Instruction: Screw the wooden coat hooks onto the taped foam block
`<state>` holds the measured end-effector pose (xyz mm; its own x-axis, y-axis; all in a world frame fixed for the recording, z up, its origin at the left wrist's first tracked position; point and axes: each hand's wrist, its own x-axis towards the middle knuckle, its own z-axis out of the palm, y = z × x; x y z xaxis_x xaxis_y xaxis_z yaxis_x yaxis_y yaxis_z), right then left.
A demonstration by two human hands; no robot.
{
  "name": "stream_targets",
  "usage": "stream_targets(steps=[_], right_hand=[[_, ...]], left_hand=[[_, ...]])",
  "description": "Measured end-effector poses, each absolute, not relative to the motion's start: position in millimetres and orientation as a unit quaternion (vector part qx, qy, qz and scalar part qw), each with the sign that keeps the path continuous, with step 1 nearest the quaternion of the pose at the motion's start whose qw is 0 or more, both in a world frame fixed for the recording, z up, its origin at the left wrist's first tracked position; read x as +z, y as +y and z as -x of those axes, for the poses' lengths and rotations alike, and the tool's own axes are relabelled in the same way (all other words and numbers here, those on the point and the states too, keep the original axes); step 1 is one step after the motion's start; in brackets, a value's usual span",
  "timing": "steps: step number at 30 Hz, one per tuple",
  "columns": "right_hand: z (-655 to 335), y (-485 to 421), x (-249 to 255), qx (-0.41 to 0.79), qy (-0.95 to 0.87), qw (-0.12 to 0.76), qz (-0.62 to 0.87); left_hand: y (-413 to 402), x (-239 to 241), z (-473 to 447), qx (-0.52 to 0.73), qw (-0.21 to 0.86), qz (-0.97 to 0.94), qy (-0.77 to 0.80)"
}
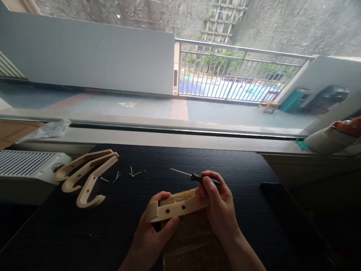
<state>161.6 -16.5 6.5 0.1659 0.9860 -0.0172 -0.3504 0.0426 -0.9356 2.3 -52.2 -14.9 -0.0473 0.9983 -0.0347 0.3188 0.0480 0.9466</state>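
My left hand (153,229) grips a wooden hook piece (176,209) with two holes, pressed against the top edge of a wooden board (191,241) that lies on the black table (84,226). My right hand (218,205) holds the other end of that hook piece and also a small black-handled screwdriver (197,177), its thin shaft pointing left. Both hands are closed. Three more wooden hooks (87,177) lie at the table's left, and several small screws (124,175) are scattered beside them.
A white radiator (25,165) stands left of the table. A window sill (169,137) runs behind it, with crumpled plastic (47,130) at the left and a white and orange object (335,135) at the right. Beyond the glass are a balcony and a railing (239,71).
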Motion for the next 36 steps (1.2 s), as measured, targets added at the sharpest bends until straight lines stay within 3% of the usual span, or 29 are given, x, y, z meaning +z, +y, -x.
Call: stream_targets(steps=[11,16,20,26,31,36], right_hand=[[-161.2,-17.6,9.8,0.516,-0.383,0.612,0.462],[-206.1,-16.5,1.4,0.366,-0.440,0.585,0.575],[-248.0,-28.8,-23.8,0.198,-0.529,0.490,0.664],[-264.2,-55.0,-29.4,0.098,-0.674,0.357,0.640],[-331.2,-79.1,-25.9,-0.067,-0.608,0.312,0.727],[-400.8,-104.9,-43.0,-0.050,-0.559,0.231,0.794]], left_hand=[[-51.1,-13.0,-2.5,0.398,0.416,-0.557,0.598],[-52.2,-13.4,-3.1,0.398,0.423,-0.550,0.601],[-52.1,-15.7,-3.0,0.405,0.422,-0.549,0.597],[-49.6,-22.9,-0.8,0.391,0.395,-0.570,0.605],[-47.2,-27.8,3.6,0.365,0.377,-0.593,0.611],[-45.9,-30.9,5.3,0.351,0.370,-0.600,0.616]])
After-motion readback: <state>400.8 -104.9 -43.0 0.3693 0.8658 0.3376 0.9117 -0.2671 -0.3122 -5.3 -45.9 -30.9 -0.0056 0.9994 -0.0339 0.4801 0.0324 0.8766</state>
